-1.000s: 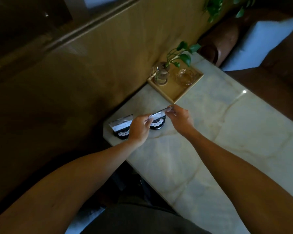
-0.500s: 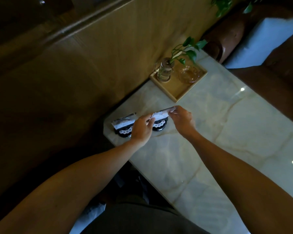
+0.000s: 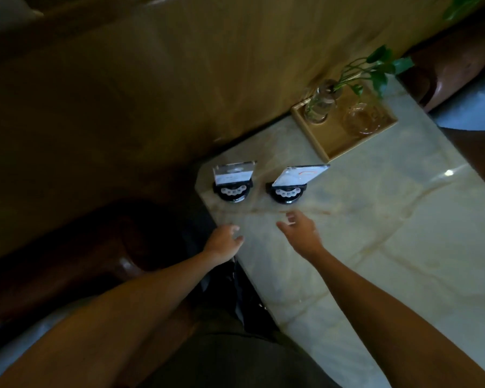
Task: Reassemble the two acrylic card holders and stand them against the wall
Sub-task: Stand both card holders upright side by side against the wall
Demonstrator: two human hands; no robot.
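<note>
Two acrylic card holders stand side by side on the marble table (image 3: 375, 233), near the wooden wall (image 3: 207, 79). The left card holder (image 3: 233, 180) sits at the table's corner, its clear panel upright in a black half-round base. The right card holder (image 3: 294, 182) has the same base and a clear panel with a white card. My left hand (image 3: 224, 243) hovers at the table's edge below the left holder, fingers apart, holding nothing. My right hand (image 3: 300, 231) is below the right holder, fingers spread, touching neither holder.
A wooden tray (image 3: 331, 144) at the back right carries a glass vase with a green plant (image 3: 319, 105) and a clear glass cup (image 3: 361, 119). A brown leather seat (image 3: 454, 65) lies beyond the table. My lap is below the table edge.
Both hands let go of the right card holder and drew back toward me. The holder now stands free on its base. The camera view shifted closer and to the left.
</note>
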